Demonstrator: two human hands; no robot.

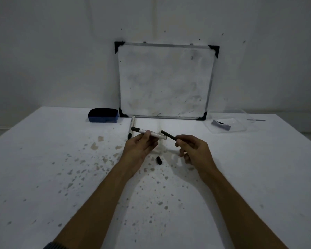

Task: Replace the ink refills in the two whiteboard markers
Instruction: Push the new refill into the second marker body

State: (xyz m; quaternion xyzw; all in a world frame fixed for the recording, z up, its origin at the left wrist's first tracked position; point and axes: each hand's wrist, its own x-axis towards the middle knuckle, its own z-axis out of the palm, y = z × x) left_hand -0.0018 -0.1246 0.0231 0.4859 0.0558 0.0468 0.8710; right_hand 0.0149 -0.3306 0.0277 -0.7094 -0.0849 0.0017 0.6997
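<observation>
My left hand (141,147) holds a white whiteboard marker (155,134) level above the table, its black capped end pointing left and its open end to the right. My right hand (192,147) pinches a thin black ink refill (168,135), whose upper tip sits just beside the marker's open end. A small black end plug (159,160) lies on the table between my wrists. A second white marker (132,126) lies on the table behind my left hand, pointing away from me.
A stained whiteboard (164,81) leans on the wall at the back. A blue eraser (103,115) sits to its left. A clear plastic packet (226,125) with dark contents lies at the back right. The white table (61,177) is speckled with stains.
</observation>
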